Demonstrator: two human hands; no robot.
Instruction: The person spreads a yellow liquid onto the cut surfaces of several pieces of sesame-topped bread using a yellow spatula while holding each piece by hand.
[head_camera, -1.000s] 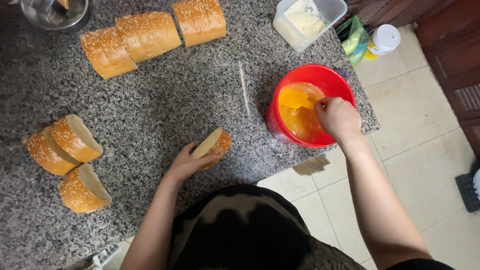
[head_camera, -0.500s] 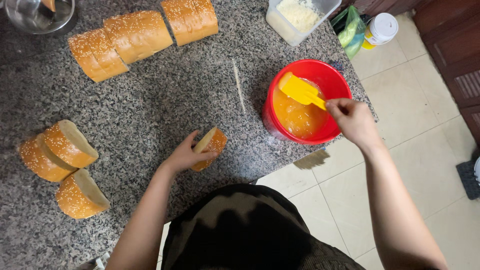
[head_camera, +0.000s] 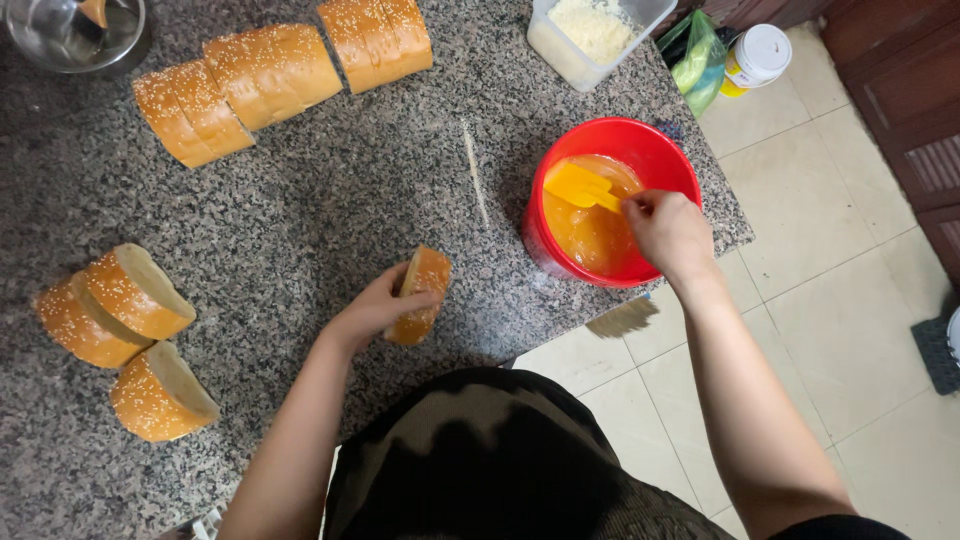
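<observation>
My left hand (head_camera: 372, 312) holds a sesame bread piece (head_camera: 424, 290) on its edge on the granite counter (head_camera: 320, 200). My right hand (head_camera: 668, 232) grips the handle of a yellow spatula (head_camera: 582, 186), whose blade dips into the orange liquid inside a red bowl (head_camera: 640, 146) at the counter's right corner. The handle is mostly hidden in my fist.
Three cut bread pieces (head_camera: 130, 330) lie at the left. More sesame loaf chunks (head_camera: 270, 75) line the back. A clear tub of white shreds (head_camera: 590, 35), a thin skewer (head_camera: 476, 176), a metal bowl (head_camera: 70, 30), and a jar and a green bag (head_camera: 730, 60) surround them. Tiled floor (head_camera: 830, 250) is at the right.
The spatula rose out of the orange liquid, then came back down into the bowl. My left hand kept the bread piece on the counter, tilting it more upright.
</observation>
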